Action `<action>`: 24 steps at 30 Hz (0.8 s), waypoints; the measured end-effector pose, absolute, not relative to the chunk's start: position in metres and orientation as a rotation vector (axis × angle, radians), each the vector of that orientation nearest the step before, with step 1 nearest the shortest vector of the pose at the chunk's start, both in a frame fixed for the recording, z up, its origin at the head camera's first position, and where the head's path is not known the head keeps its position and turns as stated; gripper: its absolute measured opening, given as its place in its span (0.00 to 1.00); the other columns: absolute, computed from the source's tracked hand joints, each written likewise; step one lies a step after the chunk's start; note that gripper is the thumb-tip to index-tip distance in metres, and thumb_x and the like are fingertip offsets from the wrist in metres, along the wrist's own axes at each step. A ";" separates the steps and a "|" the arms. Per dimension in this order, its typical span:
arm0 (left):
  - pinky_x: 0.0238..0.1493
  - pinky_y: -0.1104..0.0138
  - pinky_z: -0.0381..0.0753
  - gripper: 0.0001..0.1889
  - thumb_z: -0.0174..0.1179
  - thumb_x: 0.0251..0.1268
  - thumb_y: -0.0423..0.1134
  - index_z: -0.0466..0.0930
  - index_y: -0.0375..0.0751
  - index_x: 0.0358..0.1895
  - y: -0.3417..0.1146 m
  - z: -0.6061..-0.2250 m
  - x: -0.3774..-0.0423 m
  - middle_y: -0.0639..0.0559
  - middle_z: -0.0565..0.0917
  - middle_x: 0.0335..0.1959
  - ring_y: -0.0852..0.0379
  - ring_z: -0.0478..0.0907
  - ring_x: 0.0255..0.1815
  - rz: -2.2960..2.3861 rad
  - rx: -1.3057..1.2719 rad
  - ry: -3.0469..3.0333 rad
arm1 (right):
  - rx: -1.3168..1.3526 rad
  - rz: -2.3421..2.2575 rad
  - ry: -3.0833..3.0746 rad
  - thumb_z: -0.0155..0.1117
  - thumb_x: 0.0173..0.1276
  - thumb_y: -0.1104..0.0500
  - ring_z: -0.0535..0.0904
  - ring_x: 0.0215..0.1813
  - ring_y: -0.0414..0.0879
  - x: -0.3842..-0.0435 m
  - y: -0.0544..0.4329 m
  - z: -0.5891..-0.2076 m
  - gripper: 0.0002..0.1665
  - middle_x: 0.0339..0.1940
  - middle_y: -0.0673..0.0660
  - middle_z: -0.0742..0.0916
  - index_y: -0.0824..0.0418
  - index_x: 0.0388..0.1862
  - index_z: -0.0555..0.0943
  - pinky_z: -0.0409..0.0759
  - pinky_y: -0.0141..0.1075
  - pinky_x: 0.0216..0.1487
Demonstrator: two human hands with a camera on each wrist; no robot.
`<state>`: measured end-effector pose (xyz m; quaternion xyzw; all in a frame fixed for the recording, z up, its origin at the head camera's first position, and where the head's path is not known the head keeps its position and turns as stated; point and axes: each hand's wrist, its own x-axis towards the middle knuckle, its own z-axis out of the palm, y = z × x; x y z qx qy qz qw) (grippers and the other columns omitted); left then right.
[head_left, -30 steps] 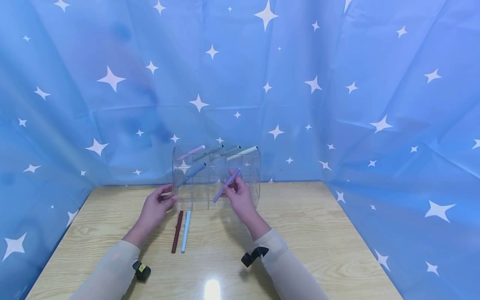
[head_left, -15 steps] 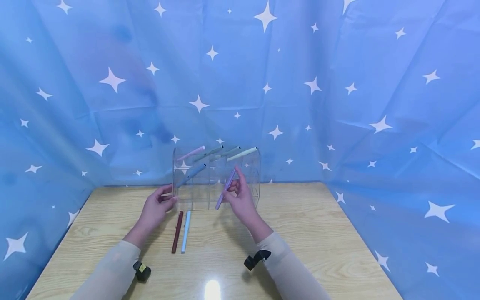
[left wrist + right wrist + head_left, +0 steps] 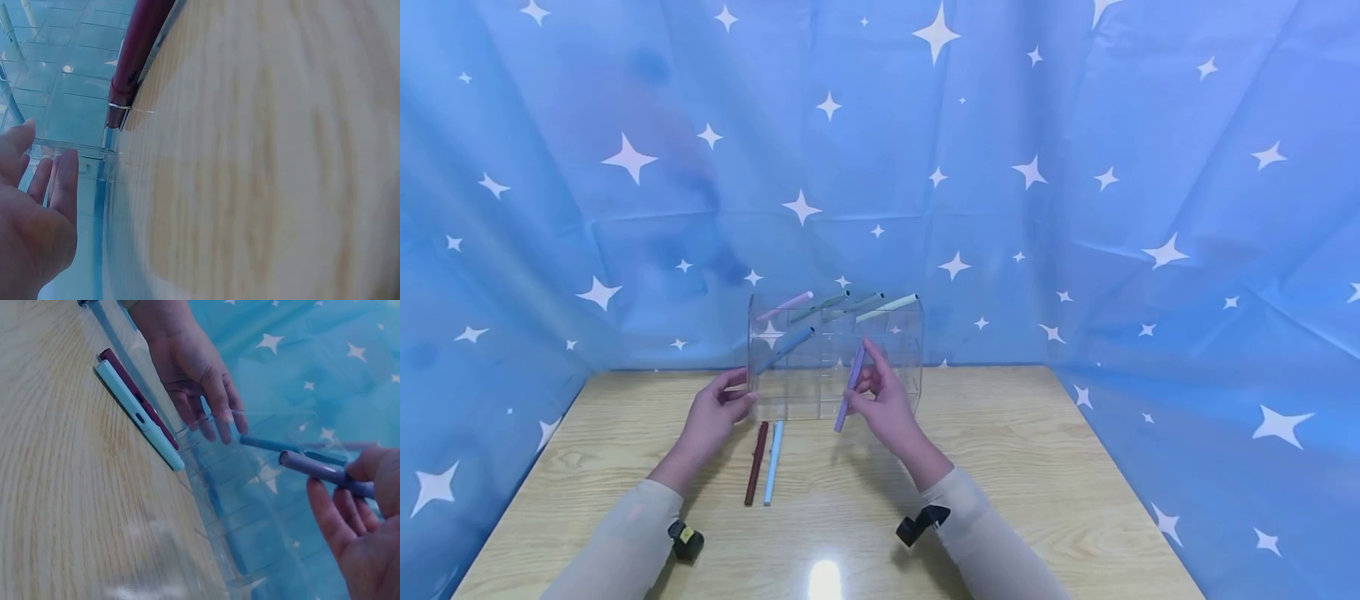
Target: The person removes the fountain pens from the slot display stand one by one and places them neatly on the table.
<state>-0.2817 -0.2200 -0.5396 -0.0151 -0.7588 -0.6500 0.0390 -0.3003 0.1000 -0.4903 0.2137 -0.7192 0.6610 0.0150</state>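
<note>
A clear pen organizer [image 3: 805,400] with several compartments stands at the back of the table. My left hand [image 3: 715,412] holds it by its left side wall, thumb on one face and fingers on the other in the left wrist view. In front of the organizer, my right hand [image 3: 883,404] pinches a purple pen [image 3: 850,387] between thumb and fingers, the pen tilted. A blue pen [image 3: 786,348] leans in the organizer's front left. Along its upper row lean a pink pen [image 3: 786,305], two dark green pens and a pale green pen [image 3: 887,307].
A dark red pen [image 3: 756,462] and a light blue pen [image 3: 773,462] lie side by side on the wooden table [image 3: 1015,467], just in front of the organizer's left end. A blue curtain with white stars [image 3: 880,167] hangs behind.
The purple pen has turned steeper in my right hand, its lower end swinging down and toward me. My left hand stays on the organizer.
</note>
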 end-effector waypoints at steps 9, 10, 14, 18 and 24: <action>0.60 0.67 0.91 0.33 0.66 0.83 0.33 0.66 0.35 0.84 -0.220 -0.540 -0.284 0.34 0.70 0.81 0.32 0.74 0.75 -2.007 -0.024 -2.323 | 0.665 2.076 -2.296 0.70 0.70 0.78 0.84 0.45 0.48 -0.292 0.091 -0.495 0.60 0.49 0.63 0.83 0.48 0.93 0.57 0.97 0.46 0.45; 0.60 0.67 0.91 0.33 0.65 0.83 0.33 0.66 0.35 0.84 -0.220 -0.540 -0.284 0.34 0.70 0.81 0.33 0.74 0.75 -2.007 -0.024 -2.325 | 0.661 2.083 -2.307 0.70 0.70 0.78 0.84 0.45 0.48 -0.291 0.090 -0.496 0.59 0.48 0.63 0.82 0.48 0.93 0.58 0.97 0.46 0.45; 0.60 0.68 0.91 0.33 0.66 0.83 0.34 0.66 0.35 0.84 -0.220 -0.540 -0.284 0.34 0.71 0.80 0.33 0.74 0.75 -2.006 -0.023 -2.327 | 0.678 2.087 -2.363 0.71 0.70 0.77 0.83 0.43 0.47 -0.284 0.082 -0.501 0.57 0.47 0.62 0.82 0.51 0.92 0.60 0.97 0.45 0.43; 0.59 0.69 0.91 0.33 0.66 0.83 0.34 0.66 0.35 0.84 -0.220 -0.539 -0.284 0.33 0.71 0.80 0.33 0.74 0.75 -2.007 -0.029 -2.325 | 0.728 2.070 -2.423 0.73 0.71 0.75 0.84 0.43 0.48 -0.276 0.074 -0.506 0.53 0.46 0.61 0.82 0.53 0.89 0.62 0.97 0.44 0.43; 0.59 0.69 0.90 0.32 0.65 0.83 0.33 0.67 0.34 0.83 -0.220 -0.538 -0.282 0.33 0.72 0.79 0.33 0.75 0.74 -1.997 -0.028 -2.324 | 0.808 2.000 -2.520 0.75 0.70 0.72 0.83 0.44 0.47 -0.268 0.062 -0.517 0.54 0.46 0.60 0.84 0.54 0.89 0.62 0.94 0.37 0.45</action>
